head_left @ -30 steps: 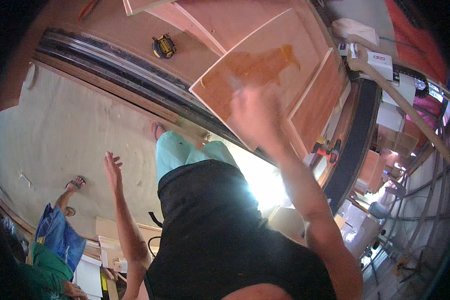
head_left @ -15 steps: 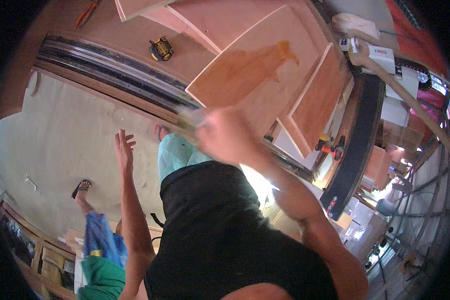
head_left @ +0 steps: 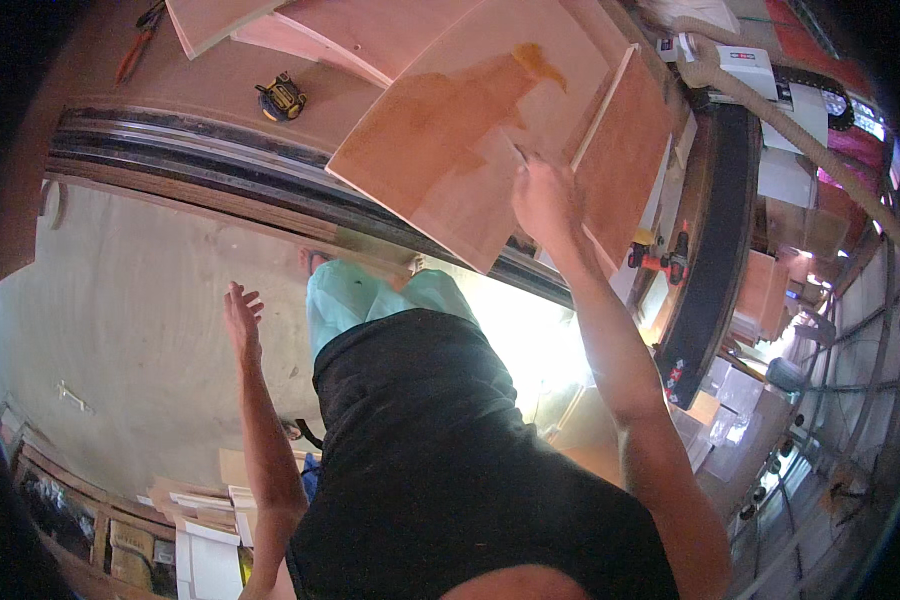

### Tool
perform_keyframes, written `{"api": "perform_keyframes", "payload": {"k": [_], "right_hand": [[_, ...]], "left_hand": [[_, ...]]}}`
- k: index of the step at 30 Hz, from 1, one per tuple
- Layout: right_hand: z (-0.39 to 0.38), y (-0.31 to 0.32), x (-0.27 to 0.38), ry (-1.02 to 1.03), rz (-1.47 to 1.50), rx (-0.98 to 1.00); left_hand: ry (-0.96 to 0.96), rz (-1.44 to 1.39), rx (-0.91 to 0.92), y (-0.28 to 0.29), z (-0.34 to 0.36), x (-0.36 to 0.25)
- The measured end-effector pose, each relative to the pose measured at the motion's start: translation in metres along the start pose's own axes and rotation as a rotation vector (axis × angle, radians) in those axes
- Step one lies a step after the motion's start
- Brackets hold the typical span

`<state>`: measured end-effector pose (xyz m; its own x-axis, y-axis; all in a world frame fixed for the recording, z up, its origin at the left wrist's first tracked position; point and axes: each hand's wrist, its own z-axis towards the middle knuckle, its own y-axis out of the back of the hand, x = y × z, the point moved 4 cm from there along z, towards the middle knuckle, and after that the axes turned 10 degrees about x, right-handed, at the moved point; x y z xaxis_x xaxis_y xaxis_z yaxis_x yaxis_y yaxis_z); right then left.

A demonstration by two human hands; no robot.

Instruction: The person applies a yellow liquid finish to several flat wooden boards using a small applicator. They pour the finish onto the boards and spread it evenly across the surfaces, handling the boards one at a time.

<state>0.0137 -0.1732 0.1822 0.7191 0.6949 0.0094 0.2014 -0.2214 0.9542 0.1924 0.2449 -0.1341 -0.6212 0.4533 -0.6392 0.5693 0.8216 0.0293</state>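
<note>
Board (head_left: 470, 140) is lying slanted across the upper middle; its near-left edge is running along a dark metal rail (head_left: 210, 148), and its bottom corner is jutting over that rail. Reddish second panel (head_left: 625, 150) is sitting close on the board's right, leaving little side room there. On the left there is more space: a brown surface is stretching beyond the rail, with a yellow-and-black tool (head_left: 282, 97) resting well apart from the board and orange-handled pliers (head_left: 138, 45) lying farther out. Orange-and-black drill (head_left: 662, 262) is resting to the right, beside a long dark strip (head_left: 715, 240).

Right hand (head_left: 546, 195) is reaching over the board's lower right part, near the second panel. Its fingers are bunching together and seem to be pinching a thin piece (head_left: 519, 153), too small to make out. Shiny brown patch (head_left: 425, 130) is covering much of the board's left half, so it is lying left of and beyond these fingers.

Left hand (head_left: 242, 315) is hanging over the pale floor (head_left: 140, 310), well apart from the board, its fingers curling loosely, slightly parted, holding nothing. Bright glare is washing out the area right of the pale green shorts (head_left: 370, 295).
</note>
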Motion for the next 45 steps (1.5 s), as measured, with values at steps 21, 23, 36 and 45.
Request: {"api": "perform_keyframes", "payload": {"k": [21, 23, 36, 45], "right_hand": [[0.148, 0.037, -0.138, 0.162, -0.097, -0.098], [0.159, 0.033, -0.139, 0.206, -0.062, -0.094], [-0.032, -0.023, 0.051, 0.797, -0.022, 0.231], [0.038, 0.039, -0.078, 0.381, -0.044, 0.010]], "left_hand": [[0.040, -0.041, -0.247, 0.004, -0.102, 0.100], [0.091, -0.070, -0.294, 0.000, -0.121, 0.124], [0.239, -0.079, -0.346, -0.060, -0.175, 0.195], [0.204, -0.167, -0.393, -0.045, -0.178, 0.219]]}}
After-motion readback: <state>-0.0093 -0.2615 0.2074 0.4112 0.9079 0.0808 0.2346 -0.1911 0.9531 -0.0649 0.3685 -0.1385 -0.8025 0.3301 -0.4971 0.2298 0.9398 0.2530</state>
